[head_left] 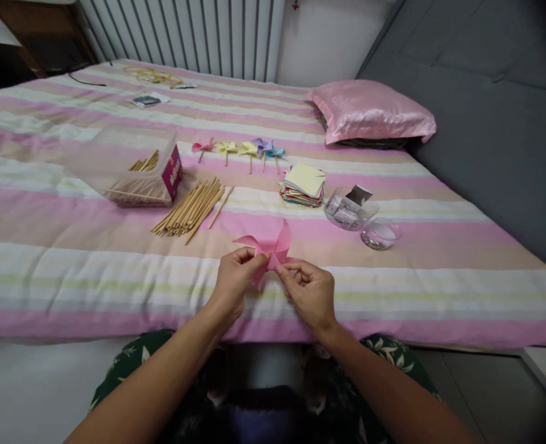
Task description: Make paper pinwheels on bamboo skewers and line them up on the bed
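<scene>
A pink paper pinwheel [279, 245] is held between my two hands, just above the near edge of the bed. My left hand [235, 277] pinches it near the centre from the left, thumb on top. From the right, my right hand [310, 288] pinches it low near the middle, its other fingers curled. The pinwheel's blades are folded and spread outward. No stick shows on it; its back is hidden. Beyond my left hand lies a pile of wooden sticks [192, 206], with a single stick [221, 206] beside it.
Several small pinwheels on sticks [249, 148] lie in a row farther back. A stack of cut paper squares [304, 180], a clear tub with small boxes [347, 209] and a small round container [380, 234] are to the right. A plastic box [138, 179] holds more sticks. A pink pillow [374, 111] lies behind.
</scene>
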`<action>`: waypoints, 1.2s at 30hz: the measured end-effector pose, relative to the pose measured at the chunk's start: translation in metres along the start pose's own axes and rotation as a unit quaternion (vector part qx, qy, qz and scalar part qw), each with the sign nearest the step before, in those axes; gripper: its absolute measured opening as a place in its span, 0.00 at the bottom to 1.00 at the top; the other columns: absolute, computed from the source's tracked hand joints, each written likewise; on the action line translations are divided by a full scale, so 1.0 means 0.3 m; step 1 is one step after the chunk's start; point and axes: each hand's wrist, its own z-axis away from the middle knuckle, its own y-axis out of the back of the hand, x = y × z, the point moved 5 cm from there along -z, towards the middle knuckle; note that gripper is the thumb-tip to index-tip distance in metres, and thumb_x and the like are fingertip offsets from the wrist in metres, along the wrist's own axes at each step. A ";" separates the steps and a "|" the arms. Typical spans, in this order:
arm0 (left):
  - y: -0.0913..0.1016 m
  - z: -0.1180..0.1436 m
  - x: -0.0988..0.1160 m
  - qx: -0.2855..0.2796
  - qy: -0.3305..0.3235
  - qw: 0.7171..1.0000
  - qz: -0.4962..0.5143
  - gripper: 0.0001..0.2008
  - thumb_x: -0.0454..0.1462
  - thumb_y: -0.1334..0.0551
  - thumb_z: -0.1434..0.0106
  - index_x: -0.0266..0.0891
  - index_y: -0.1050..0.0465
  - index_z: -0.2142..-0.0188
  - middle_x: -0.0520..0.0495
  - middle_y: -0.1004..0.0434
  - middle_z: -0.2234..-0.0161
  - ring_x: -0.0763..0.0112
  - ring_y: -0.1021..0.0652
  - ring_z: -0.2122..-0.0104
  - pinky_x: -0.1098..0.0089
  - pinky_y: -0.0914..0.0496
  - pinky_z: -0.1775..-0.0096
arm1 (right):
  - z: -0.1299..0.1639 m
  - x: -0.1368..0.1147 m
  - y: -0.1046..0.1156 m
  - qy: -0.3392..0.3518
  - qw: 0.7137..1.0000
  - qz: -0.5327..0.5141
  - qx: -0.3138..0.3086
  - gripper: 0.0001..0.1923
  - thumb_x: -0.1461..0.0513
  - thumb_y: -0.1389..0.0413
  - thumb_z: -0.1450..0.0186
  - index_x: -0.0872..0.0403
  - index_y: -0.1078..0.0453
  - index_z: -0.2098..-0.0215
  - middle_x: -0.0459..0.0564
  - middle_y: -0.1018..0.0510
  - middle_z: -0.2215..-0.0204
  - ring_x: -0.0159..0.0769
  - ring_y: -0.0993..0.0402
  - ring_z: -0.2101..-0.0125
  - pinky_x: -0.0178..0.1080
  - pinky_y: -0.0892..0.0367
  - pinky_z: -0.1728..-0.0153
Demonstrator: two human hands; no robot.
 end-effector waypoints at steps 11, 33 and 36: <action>-0.016 0.011 0.008 -0.020 -0.020 1.000 -0.003 0.07 0.35 0.33 0.55 0.34 0.29 0.82 0.53 0.32 0.83 0.79 0.36 0.80 0.76 0.42 0.76 | -0.003 0.005 0.008 -0.004 0.999 0.031 0.026 0.11 0.56 0.42 0.44 0.57 0.28 0.75 0.41 0.34 0.89 0.26 0.41 0.86 0.31 0.41 0.82; -0.023 0.008 0.011 -0.043 -0.041 0.997 -0.054 0.08 0.37 0.33 0.53 0.35 0.28 0.83 0.54 0.33 0.84 0.79 0.36 0.82 0.75 0.42 0.76 | -0.014 0.001 0.020 -0.001 0.998 0.049 0.038 0.12 0.55 0.41 0.45 0.56 0.26 0.76 0.41 0.32 0.88 0.26 0.38 0.86 0.31 0.39 0.81; -0.024 0.007 0.007 -0.042 -0.036 0.997 -0.054 0.08 0.37 0.33 0.53 0.35 0.28 0.83 0.54 0.32 0.84 0.79 0.36 0.82 0.75 0.43 0.76 | -0.020 -0.001 0.025 0.001 0.998 0.055 0.024 0.13 0.54 0.41 0.45 0.56 0.25 0.76 0.41 0.34 0.89 0.26 0.40 0.86 0.31 0.41 0.82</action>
